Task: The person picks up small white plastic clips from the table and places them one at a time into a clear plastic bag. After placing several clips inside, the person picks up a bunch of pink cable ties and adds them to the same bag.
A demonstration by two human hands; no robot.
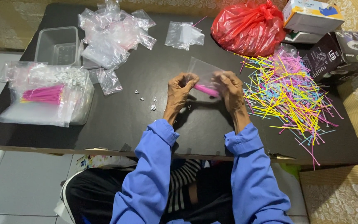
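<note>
Far left: a big clear bag lay on the black table, with a pink bundle and white clips inside. It sat near the table edge; a nudge could have tipped it off.

Behind it stood an empty clear tub, and beside that a heap of small empty bags. The heap was light and loose, so it would have scattered with any sleeve sweep.

Loose white clips lay just left of the left hand. They were small and easy to knock to the floor or lose under a forearm.

The left hand was pinched shut on the mouth of a small clear bag, held up over the table centre. The right hand was closed on the bag's other side and on the pink sticks partly in it. Risks: the thin film could have slipped from the pinch, the sticks could have snagged the rim or slid back out, and the count could have been off. How far the sticks were in was hard to tell.

Right: a loose pile of coloured sticks spread to the table edge, some overhanging. The right elbow could have pushed more off. A red plastic bag and boxes crowded the far corner.
</note>
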